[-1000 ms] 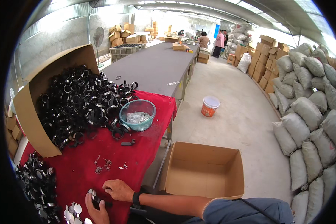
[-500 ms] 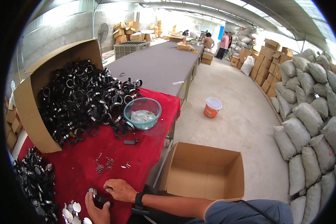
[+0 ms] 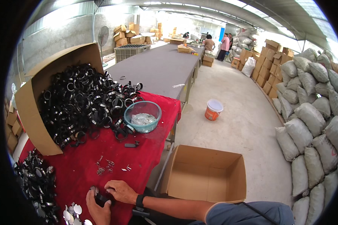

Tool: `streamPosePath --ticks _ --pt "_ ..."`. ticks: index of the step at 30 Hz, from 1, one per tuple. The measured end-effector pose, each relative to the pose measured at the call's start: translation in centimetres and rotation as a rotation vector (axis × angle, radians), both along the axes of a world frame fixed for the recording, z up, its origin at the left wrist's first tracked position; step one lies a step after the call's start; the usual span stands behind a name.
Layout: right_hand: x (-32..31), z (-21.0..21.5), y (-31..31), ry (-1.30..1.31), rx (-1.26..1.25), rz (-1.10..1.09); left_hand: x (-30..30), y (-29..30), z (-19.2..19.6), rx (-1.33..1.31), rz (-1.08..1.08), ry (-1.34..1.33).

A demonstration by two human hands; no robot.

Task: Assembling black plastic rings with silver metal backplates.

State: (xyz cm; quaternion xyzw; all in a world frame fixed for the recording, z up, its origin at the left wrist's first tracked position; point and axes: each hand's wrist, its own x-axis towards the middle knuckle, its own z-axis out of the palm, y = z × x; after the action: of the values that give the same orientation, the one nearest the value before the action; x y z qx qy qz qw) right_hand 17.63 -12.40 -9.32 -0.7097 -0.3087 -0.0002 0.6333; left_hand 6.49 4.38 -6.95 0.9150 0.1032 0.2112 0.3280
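Observation:
My left hand (image 3: 98,208) is closed round a small black plastic part with a silvery metal ring (image 3: 100,197), low over the red cloth (image 3: 73,168). Close by on its right is my right hand (image 3: 121,191), its fingers bent together in a pinch; whatever is between them is too small to make out. Just beyond the hands lie little metal clips (image 3: 101,171) and a few thin pale pieces (image 3: 127,168). Several white discs (image 3: 77,209) are heaped at the near left, beside a pile of black parts with round faces (image 3: 37,176).
A tipped cardboard box (image 3: 37,123) spills many black ring clamps (image 3: 82,97). Beside them stands a teal bowl (image 3: 143,116) of small metal pieces. An open carton (image 3: 206,174) is right of the table. An orange bucket (image 3: 213,110) and stacked sacks (image 3: 308,116) stand farther right; people (image 3: 224,47) work far back.
The left hand has turned the black part slightly, so its bright round face shows less. My right hand has barely moved. The view has tilted up a little.

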Motion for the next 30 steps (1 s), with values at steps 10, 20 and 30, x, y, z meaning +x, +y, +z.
streamPosePath --ticks 10,20,30 --pt "0.2 -0.1 -0.1 -0.036 0.030 -0.020 -0.3 0.7 -0.2 0.176 -0.031 -0.040" --pt "0.2 -0.4 -0.2 -0.002 0.051 -0.012 -0.4 -0.7 2.1 0.062 -0.025 0.021" --pt "0.0 -0.3 -0.1 -0.033 0.080 -0.030 -0.4 -0.8 2.0 0.159 -0.017 -0.032"
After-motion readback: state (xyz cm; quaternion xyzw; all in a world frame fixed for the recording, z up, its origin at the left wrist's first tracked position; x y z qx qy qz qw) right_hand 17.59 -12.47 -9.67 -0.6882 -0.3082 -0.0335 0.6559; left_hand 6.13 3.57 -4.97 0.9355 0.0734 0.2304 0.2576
